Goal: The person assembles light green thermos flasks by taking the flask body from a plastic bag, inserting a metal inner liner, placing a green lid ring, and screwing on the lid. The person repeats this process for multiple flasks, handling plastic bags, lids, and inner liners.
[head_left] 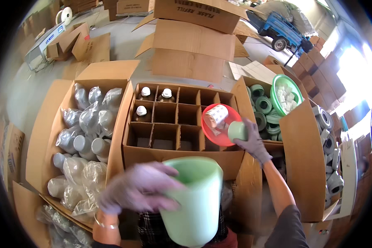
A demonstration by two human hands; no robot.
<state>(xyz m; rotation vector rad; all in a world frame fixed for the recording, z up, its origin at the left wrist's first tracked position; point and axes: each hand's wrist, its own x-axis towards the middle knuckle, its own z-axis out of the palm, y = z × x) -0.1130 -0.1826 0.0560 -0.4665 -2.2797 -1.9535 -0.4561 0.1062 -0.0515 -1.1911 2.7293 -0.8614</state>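
My left hand, in a grey glove and blurred, has its fingers apart beside a pale green plastic cylinder. The fingertips overlap the cylinder's left side; I cannot tell whether they touch it. The open-topped cylinder stands nearly upright in front of my body. My right hand, also gloved, is closed around a small pale green cup. That cup is over the right side of a red bowl, which holds a white printed roll and small clear pieces. Beneath the bowl is a divided carton.
White-capped bottles occupy several carton cells. To the left, a box contains plastic-wrapped grey bottles. At right, green rings and a green basin of white pieces share another box. A blue cart stands far back.
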